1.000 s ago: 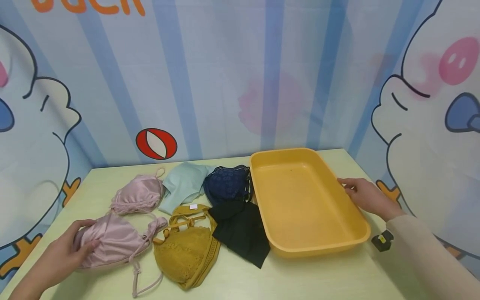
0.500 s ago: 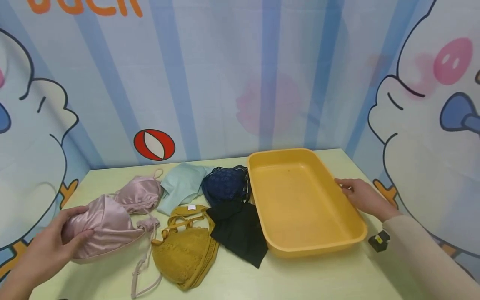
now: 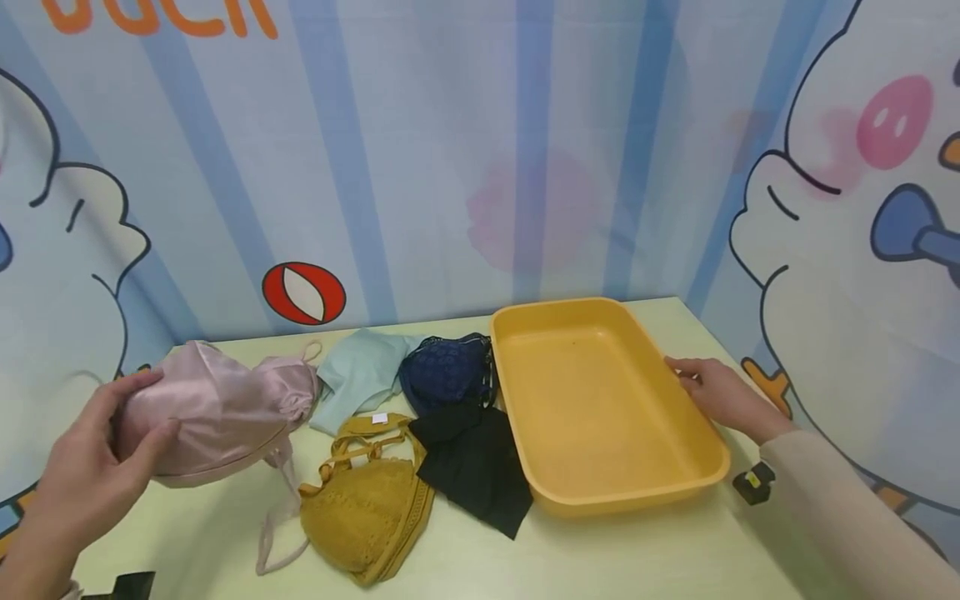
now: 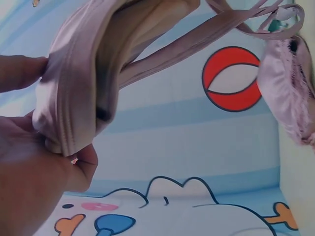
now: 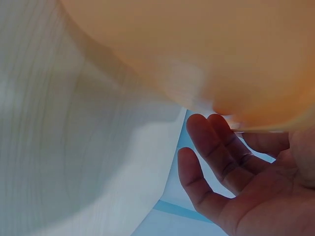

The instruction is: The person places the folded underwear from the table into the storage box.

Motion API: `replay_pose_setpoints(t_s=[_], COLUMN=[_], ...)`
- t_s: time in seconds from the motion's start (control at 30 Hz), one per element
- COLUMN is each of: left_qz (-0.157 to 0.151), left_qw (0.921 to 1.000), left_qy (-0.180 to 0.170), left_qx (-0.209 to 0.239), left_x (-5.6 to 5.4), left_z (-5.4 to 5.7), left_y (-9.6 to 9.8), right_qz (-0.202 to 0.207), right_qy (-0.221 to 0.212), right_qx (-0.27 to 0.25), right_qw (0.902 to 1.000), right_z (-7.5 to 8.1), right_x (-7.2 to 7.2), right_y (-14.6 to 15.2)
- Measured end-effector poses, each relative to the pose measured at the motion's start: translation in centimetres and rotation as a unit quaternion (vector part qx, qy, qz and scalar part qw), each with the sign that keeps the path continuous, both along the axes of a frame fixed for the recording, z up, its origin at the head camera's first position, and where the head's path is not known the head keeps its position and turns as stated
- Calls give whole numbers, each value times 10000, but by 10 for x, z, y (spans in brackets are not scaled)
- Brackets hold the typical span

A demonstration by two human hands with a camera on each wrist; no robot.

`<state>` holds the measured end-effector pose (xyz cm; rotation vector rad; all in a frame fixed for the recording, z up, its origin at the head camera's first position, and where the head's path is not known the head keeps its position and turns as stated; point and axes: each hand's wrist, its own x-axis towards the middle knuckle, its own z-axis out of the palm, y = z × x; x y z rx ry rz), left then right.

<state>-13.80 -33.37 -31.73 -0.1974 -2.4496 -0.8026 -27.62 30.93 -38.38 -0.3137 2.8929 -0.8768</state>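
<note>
My left hand (image 3: 90, 471) grips a pink satin bra (image 3: 210, 417) by its side, thumb in front, and holds it raised over the table's left part. A thin strap hangs from it. In the left wrist view the bra (image 4: 74, 93) shows its edge and a strap running right. Behind it lies another pink satin piece (image 3: 291, 383); whether the two are joined I cannot tell. On the right, my right hand (image 3: 723, 400) pinches the side rim of a yellow plastic tray (image 3: 600, 408). The right wrist view shows several fingers (image 5: 204, 137) below that rim.
Between the held bra and the tray lie a mustard bra (image 3: 367, 517), a black cloth garment (image 3: 480, 475), a navy lace bra (image 3: 446, 373) and a pale green garment (image 3: 363, 371). A printed curtain (image 3: 427, 150) rises behind the table (image 3: 600, 554).
My left hand has lifted the pink bra up off the table, its strap trailing. The right hand stays on the tray's rim, and the head view has shifted slightly.
</note>
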Motion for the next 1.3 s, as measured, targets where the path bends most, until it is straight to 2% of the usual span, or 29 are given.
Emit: replay_pose_setpoints(t_s=[0.17,0.33,0.43,0.5,0.67,0.77,1.0,1.23,1.3], left_qz=[-223,-672,-928,-1050,-1530,-1935,-2695,-3473,-3594], left_qw=[9970,9874,9821,9805,9693,9548,9272,8812,8723], left_qy=[706,1368,1593,1624,1774,1999,2326,2951,3113], left_qx=[216,436,396,356,749,1049,1162,1258,1142], left_x=[-3,-4,-6,-7,-10,-12,-19,-29,-31], left_z=[15,30,39,44,59,67,81,88,89], left_y=[13,28,38,47,72,87,128,181,195], right_qz=[-23,-24,-13,-1,1,-2,-34,2,-13], right_qy=[-2,-21,-28,44,167,131,177,230,207], right_qx=[-78,-81,-73,-53,-65,-98,-183,-253,-272], right_qw=[10000,10000,10000,10000,9998,9999,9997,9994,9994], right_z=[0,0,0,-1,-3,-4,-4,-4,-3], right_x=[1,2,3,3,1,1,3,4,4], right_y=[-1,-1,-1,0,0,0,0,-2,-2])
